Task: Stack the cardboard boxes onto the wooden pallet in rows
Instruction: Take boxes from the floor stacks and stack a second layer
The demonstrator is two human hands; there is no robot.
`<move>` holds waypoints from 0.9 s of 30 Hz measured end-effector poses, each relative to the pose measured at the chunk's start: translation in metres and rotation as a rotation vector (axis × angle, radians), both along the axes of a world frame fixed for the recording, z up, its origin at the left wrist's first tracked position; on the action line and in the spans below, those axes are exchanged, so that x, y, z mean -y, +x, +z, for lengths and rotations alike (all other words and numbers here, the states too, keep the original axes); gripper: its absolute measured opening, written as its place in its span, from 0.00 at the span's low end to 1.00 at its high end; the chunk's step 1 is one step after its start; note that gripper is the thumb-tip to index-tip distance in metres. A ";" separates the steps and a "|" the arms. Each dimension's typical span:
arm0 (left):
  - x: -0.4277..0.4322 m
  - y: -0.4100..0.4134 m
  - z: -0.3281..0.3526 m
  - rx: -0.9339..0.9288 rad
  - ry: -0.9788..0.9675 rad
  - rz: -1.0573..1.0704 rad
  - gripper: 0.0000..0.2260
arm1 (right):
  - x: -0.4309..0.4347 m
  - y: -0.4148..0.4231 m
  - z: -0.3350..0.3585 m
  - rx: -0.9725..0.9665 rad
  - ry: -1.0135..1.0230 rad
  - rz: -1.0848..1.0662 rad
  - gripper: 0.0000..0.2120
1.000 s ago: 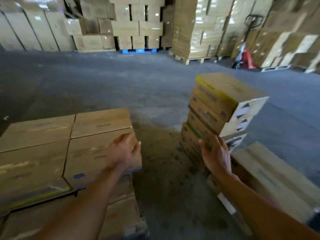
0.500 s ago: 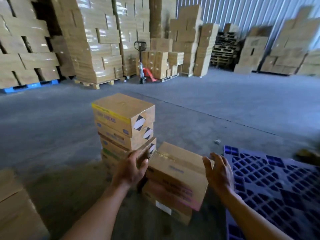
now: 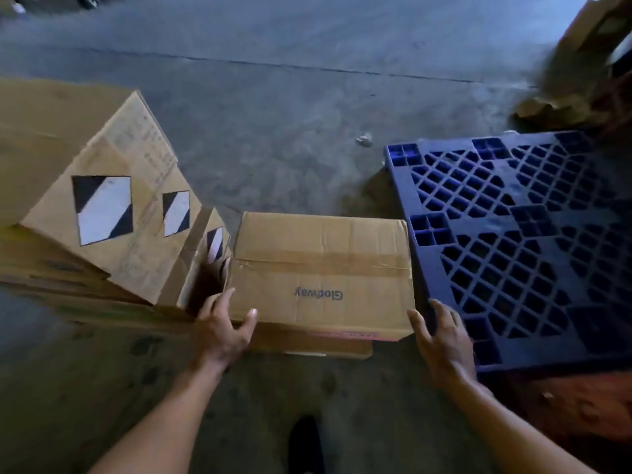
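A taped cardboard box (image 3: pixel 321 254) printed "Glodway" lies on top of another box (image 3: pixel 307 347) on the concrete floor in front of me. My left hand (image 3: pixel 222 330) grips its near left corner, thumb on the top face and fingers down the left side. My right hand (image 3: pixel 441 340) is spread at the near right corner, its thumb side touching the box edge. A leaning stack of boxes (image 3: pixel 102 200) with black-and-white diamond labels stands directly to the left, touching this box.
A blue plastic grid pallet (image 3: pixel 513 234) lies on the floor against the box's right side. Crumpled cardboard (image 3: pixel 554 107) sits at the far right. A small scrap (image 3: pixel 364 140) lies on the floor beyond. My shoe (image 3: pixel 304 439) is below.
I turned from the loaded boxes on the left toward the floor stack and bent down. Both hands closed in on the "Glodway" box, and the left took hold of its corner.
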State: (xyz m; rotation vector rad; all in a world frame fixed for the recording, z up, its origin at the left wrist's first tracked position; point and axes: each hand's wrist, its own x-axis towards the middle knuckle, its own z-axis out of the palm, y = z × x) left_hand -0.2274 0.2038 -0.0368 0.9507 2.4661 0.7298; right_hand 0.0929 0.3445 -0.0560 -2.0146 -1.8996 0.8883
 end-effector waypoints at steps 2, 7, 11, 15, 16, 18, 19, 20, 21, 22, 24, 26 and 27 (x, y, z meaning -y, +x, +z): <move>-0.013 -0.030 -0.036 0.016 -0.071 0.008 0.27 | -0.012 -0.014 -0.031 0.025 -0.054 -0.053 0.34; -0.027 -0.074 -0.096 0.081 -0.206 0.017 0.36 | -0.028 -0.025 -0.090 0.064 -0.156 -0.159 0.45; -0.029 -0.094 -0.125 0.223 -0.255 0.054 0.43 | -0.038 -0.022 -0.114 0.049 -0.208 -0.209 0.51; -0.031 -0.101 -0.134 0.440 -0.245 0.091 0.47 | -0.041 -0.022 -0.125 -0.003 -0.324 -0.218 0.48; -0.033 -0.102 -0.134 0.483 -0.243 0.105 0.47 | -0.041 -0.023 -0.125 -0.026 -0.333 -0.211 0.46; -0.034 -0.102 -0.133 0.532 -0.221 0.133 0.46 | -0.042 -0.023 -0.119 -0.064 -0.316 -0.197 0.44; -0.035 -0.103 -0.130 0.542 -0.205 0.144 0.44 | -0.044 -0.023 -0.114 -0.082 -0.302 -0.190 0.41; -0.037 -0.103 -0.126 0.547 -0.178 0.152 0.41 | -0.046 -0.023 -0.108 -0.100 -0.287 -0.187 0.39; -0.039 -0.103 -0.119 0.549 -0.134 0.156 0.37 | -0.050 -0.022 -0.101 -0.121 -0.268 -0.188 0.36; -0.042 -0.104 -0.112 0.550 -0.080 0.157 0.33 | -0.054 -0.022 -0.093 -0.147 -0.249 -0.192 0.33; -0.046 -0.106 -0.096 0.564 0.011 0.145 0.30 | -0.061 -0.024 -0.072 -0.237 -0.222 -0.218 0.31; -0.045 -0.105 -0.074 0.576 0.065 0.120 0.32 | -0.065 -0.028 -0.046 -0.355 -0.211 -0.262 0.33; -0.041 -0.102 -0.061 0.576 0.091 0.118 0.33 | -0.065 -0.029 -0.032 -0.400 -0.209 -0.268 0.34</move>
